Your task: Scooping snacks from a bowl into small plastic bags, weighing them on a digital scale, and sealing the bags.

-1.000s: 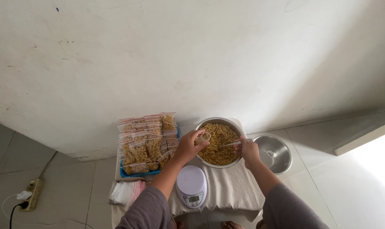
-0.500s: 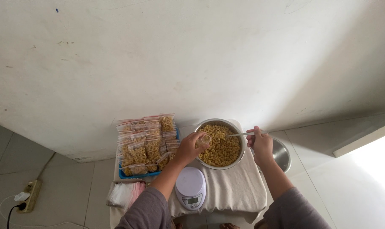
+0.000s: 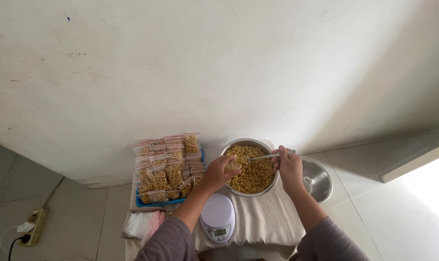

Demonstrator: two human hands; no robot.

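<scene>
Left hand (image 3: 214, 175) is up at the near-left rim of the steel bowl (image 3: 273, 181), fingers wrapped around a small clear bag (image 3: 233, 166) that already shows some yellow macaroni inside, its mouth tipped toward the bowl's middle. Right hand (image 3: 289, 166) sits over the bowl's right rim, fingers closed on the handle of a metal spoon (image 3: 263, 156), and the spoon reaches leftward across the heap of macaroni (image 3: 256, 175), its tip just beside the bag's opening. The bowl stands on a cloth-covered surface (image 3: 265, 217), close to the wall. Just in front of the left forearm lies a white kitchen scale (image 3: 218, 217), nothing on its plate. To the left, a blue tray (image 3: 154, 201) is packed with filled, sealed bags of macaroni (image 3: 166, 166) standing in rows. Below the tray rests a stack of flat unfilled bags (image 3: 142, 223). To the right of the big bowl, partly behind the right wrist, sits a second steel bowl (image 3: 318, 180). A power strip (image 3: 33, 227) lies on the tiled floor far left.
</scene>
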